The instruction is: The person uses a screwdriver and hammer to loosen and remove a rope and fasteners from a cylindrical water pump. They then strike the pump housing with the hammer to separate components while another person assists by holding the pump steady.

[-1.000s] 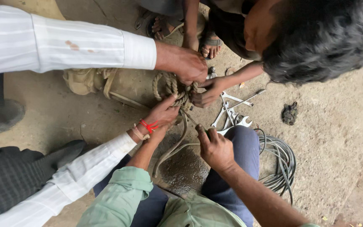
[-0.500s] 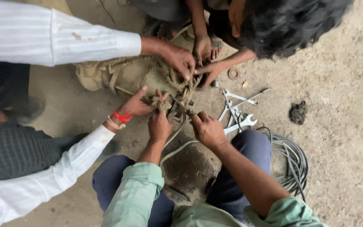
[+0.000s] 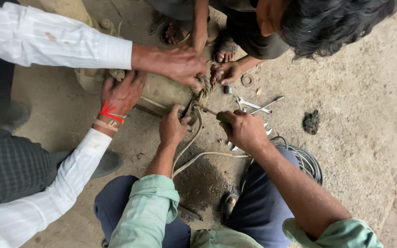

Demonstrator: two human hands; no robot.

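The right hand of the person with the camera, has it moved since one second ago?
Yes. The right hand has moved up toward the rope knot, now gripping a screwdriver beside the spanners; earlier it hung lower, near the knee.

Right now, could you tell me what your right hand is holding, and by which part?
The right hand grips a screwdriver by its handle.

Coarse brown fibre rope [image 3: 204,85] looks rough and frayed; shiny bare-metal spanners [image 3: 253,106] gleam on the matt, gritty concrete floor [image 3: 359,92]; smooth grey rubbery cable coil [image 3: 306,160] lies right.
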